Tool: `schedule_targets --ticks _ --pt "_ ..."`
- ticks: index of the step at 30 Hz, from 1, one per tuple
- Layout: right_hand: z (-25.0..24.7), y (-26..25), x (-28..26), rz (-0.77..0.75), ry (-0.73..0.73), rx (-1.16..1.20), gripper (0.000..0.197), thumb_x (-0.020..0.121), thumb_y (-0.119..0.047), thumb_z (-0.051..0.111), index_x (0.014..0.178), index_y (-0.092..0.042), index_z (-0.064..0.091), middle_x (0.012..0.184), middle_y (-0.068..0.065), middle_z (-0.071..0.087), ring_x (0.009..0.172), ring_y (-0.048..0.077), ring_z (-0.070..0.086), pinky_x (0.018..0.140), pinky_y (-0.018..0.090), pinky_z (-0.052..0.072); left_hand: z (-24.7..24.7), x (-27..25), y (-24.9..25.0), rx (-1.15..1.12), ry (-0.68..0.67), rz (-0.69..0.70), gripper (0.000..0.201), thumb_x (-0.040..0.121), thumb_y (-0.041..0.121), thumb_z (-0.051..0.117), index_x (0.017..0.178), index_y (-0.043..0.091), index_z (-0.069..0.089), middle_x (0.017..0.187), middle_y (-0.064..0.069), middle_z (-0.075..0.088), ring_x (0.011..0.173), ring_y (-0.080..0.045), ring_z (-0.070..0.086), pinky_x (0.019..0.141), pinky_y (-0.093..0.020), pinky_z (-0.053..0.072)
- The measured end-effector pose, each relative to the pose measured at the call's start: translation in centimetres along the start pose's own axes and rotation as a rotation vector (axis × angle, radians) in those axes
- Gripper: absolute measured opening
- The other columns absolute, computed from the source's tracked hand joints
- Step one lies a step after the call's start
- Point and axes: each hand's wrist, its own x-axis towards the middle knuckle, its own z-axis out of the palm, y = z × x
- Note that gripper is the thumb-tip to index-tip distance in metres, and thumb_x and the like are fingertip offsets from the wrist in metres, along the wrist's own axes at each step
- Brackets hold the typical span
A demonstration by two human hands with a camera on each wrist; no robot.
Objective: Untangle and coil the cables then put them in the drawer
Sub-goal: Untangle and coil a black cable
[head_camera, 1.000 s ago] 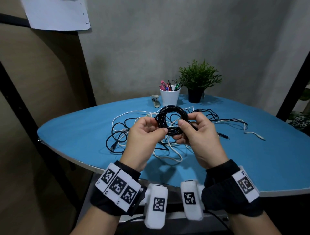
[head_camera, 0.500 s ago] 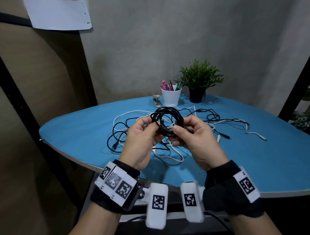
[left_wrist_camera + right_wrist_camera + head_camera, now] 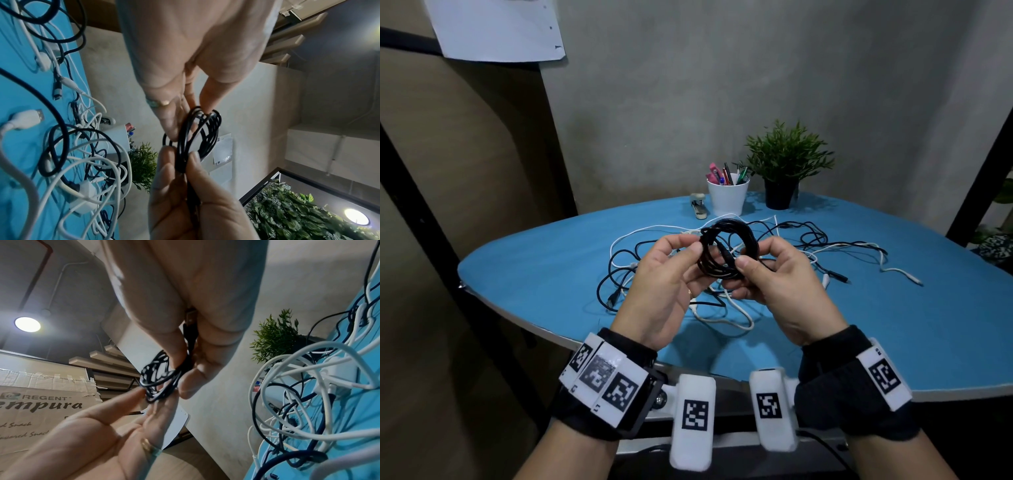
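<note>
"REGENT" and "empura" are read on a taped cardboard box point(image 3: 47, 395) in the right wrist view. A thin black cable coil point(image 3: 726, 248) is held above the blue table point(image 3: 534, 274), pinched on its left side by the left hand point(image 3: 664, 274) and gripped by the curled fingers of the right hand point(image 3: 774, 274), thumb on top. Loose black and white cables point(image 3: 722, 308) are left tangled on the tabletop beneath.
</note>
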Motion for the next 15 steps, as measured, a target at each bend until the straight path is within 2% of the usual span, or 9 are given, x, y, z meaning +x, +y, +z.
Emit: schedule_targets --ticks 3,5,8,10,13,15 --pt "0.1 0.0 -0.2 0.012 -0.008 0.003 0.013 0.090 0.002 0.056 0.085 -0.008 0.049 0.065 0.009 0.066 0.055 0.017 0.064 0.051 0.023 0.054 0.6 0.1 -0.3 0.171 0.042 0.083 0.019 0.080 0.003 0.065 0.089 0.013 0.051 0.088 -0.011 0.069 0.080 -0.017 0.066 0.072 -0.023 0.054" --pt "0.2 0.0 -0.3 0.011 -0.012 -0.007 0.013 0.090 0.002 0.055 0.085 -0.008 0.049 0.063 0.007 0.065 0.054 0.017 0.064 0.051 0.024 0.054 0.7 0.4 -0.8 0.322 0.122 0.168 0.021 0.083 -0.001 0.064 0.084 0.015 0.051 0.086 -0.011 0.070 0.077 -0.016 0.065 0.072 -0.021 0.052" --pt "0.3 -0.1 -0.3 0.009 -0.014 -0.011 0.010 0.091 0.001 0.055 0.087 -0.008 0.051 0.067 0.009 0.064 0.054 0.016 0.063 0.051 0.023 0.053 0.4 0.6 -1.2 0.456 0.188 0.258 0.014 0.085 0.005 0.064 0.082 0.016 0.055 0.081 -0.006 0.070 0.072 -0.010 0.064 0.069 -0.017 0.050" --pt "0.1 -0.2 -0.3 0.017 -0.018 -0.004 0.007 0.091 0.000 0.054 0.089 -0.007 0.052 0.071 0.010 0.065 0.055 0.016 0.063 0.052 0.023 0.053 0.2 0.6 -1.2 0.516 0.191 0.309 0.010 0.085 0.010 0.066 0.082 0.019 0.061 0.079 0.003 0.068 0.070 -0.005 0.061 0.066 -0.015 0.048" --pt "-0.1 -0.3 -0.4 0.024 -0.029 0.018 0.006 0.092 0.000 0.053 0.090 -0.006 0.054 0.073 0.009 0.066 0.055 0.016 0.063 0.051 0.022 0.052 -0.1 0.5 -1.1 0.538 0.131 0.267 0.010 0.088 0.014 0.062 0.084 0.022 0.064 0.075 0.013 0.065 0.067 0.003 0.057 0.060 -0.011 0.044" --pt "-0.1 -0.5 -0.5 0.030 -0.037 0.040 0.006 0.092 -0.001 0.053 0.091 -0.006 0.054 0.072 0.008 0.067 0.054 0.017 0.063 0.050 0.022 0.052 -0.1 0.5 -1.1 0.452 0.052 0.169 0.011 0.092 0.017 0.055 0.086 0.020 0.064 0.077 0.012 0.067 0.073 0.000 0.060 0.067 -0.014 0.047"
